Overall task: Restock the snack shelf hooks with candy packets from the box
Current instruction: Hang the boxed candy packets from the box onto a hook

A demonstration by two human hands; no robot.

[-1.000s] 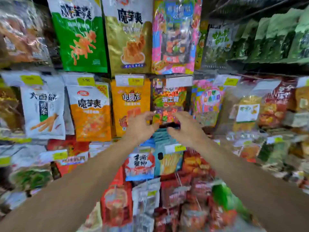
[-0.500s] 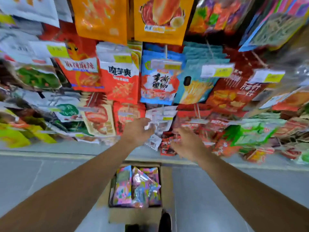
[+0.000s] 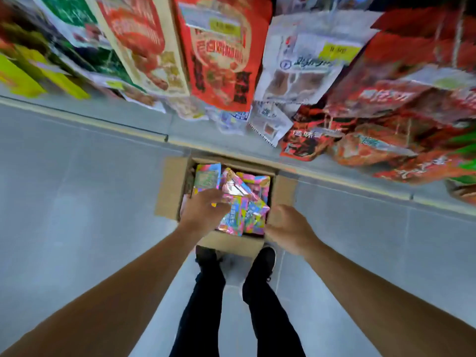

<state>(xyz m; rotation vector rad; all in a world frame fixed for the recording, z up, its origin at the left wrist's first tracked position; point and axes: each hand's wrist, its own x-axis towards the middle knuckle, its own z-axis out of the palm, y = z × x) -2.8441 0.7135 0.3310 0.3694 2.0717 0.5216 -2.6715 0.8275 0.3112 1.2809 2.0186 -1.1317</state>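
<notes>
Cardboard box holds candy packets — left hand, right hand, each grip loose, empty.

Lighting: bright, even, overhead; soft shadows only, faint beneath the box and shoes. Glare: sheen on foil packets and pale floor. Blur: heavy motion smear across hanging bags; print mostly unreadable. Distortion: wide-angle stretch at edges; forearms loomed large. Focus: box contents soft.

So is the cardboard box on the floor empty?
No, the cardboard box on the floor holds several colourful candy packets, with the left hand over them.
</notes>
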